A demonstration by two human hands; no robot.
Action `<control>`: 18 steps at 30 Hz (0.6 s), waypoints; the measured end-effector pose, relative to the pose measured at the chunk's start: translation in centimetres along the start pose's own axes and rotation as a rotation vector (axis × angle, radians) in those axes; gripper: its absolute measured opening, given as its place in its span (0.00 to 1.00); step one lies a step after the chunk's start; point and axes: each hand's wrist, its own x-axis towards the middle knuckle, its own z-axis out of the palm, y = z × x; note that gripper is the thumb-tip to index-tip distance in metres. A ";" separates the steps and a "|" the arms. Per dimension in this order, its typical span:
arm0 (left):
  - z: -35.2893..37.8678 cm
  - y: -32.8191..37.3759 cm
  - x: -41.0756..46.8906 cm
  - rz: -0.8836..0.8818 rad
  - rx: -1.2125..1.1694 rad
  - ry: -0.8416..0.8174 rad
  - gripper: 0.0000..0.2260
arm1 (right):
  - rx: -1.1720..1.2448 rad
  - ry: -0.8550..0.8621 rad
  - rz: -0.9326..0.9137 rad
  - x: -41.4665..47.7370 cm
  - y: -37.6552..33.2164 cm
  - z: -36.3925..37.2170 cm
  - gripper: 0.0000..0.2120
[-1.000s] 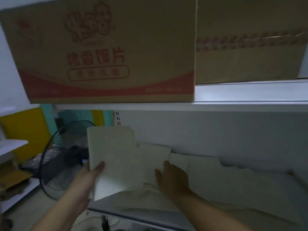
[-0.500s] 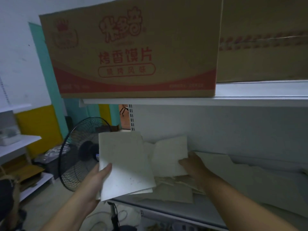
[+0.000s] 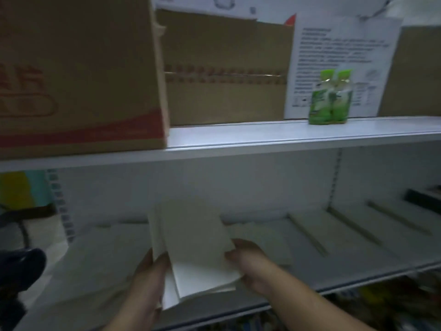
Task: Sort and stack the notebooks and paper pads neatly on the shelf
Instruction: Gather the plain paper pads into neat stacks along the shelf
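Over the lower shelf [image 3: 381, 279], centre-left: one bundle of pale paper pads [image 3: 193, 237], held clear of the shelf surface, tilted, top edges leaning toward the back wall, set between the two hands.

Left hand [image 3: 149, 273]: forearm rises steeply from the bottom edge of view. It grips the bundle's lower left corner, thumb laid across the front cover, fingers hidden behind.

Right hand [image 3: 248, 261]: forearm enters on a diagonal from the lower right. It grips the bundle's right edge, thumb on the front, fingers curled round the side.

Blur hides the number of pads in the bundle.

Further pads [image 3: 346, 235]: lying flat in overlapping rows on the same shelf, right of the hands.

Upper shelf [image 3: 286, 134]: a red-printed cardboard box [image 3: 78, 75], a plain taped box [image 3: 226, 75], a printed sheet [image 3: 341, 56] and a pack of green bottles [image 3: 330, 99] near the front edge.
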 end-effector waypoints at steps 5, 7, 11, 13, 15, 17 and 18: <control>9.0 -0.9 -1.5 -0.035 -0.026 0.026 0.19 | -0.042 0.155 -0.028 -0.9 -0.1 -8.5 0.15; 14.0 -1.2 -2.5 -0.054 -0.023 -0.086 0.28 | -0.041 0.204 -0.068 -1.6 0.2 -12.9 0.14; 24.7 -2.1 -5.2 -0.108 -0.043 -0.251 0.32 | -0.038 0.324 -0.091 -4.5 0.8 -23.0 0.10; 29.8 -2.5 -6.9 -0.167 -0.099 -0.342 0.29 | -0.059 0.326 -0.066 -6.4 0.6 -28.9 0.12; 34.6 -2.9 -8.7 -0.178 -0.117 -0.384 0.24 | -0.057 0.304 -0.033 -8.2 0.3 -35.0 0.16; 38.9 -3.9 -10.4 -0.216 -0.130 -0.410 0.12 | -0.021 0.286 -0.033 -9.9 0.2 -39.9 0.11; 40.7 -4.5 -11.4 -0.240 -0.128 -0.431 0.05 | -0.022 0.303 -0.029 -10.6 0.3 -42.0 0.10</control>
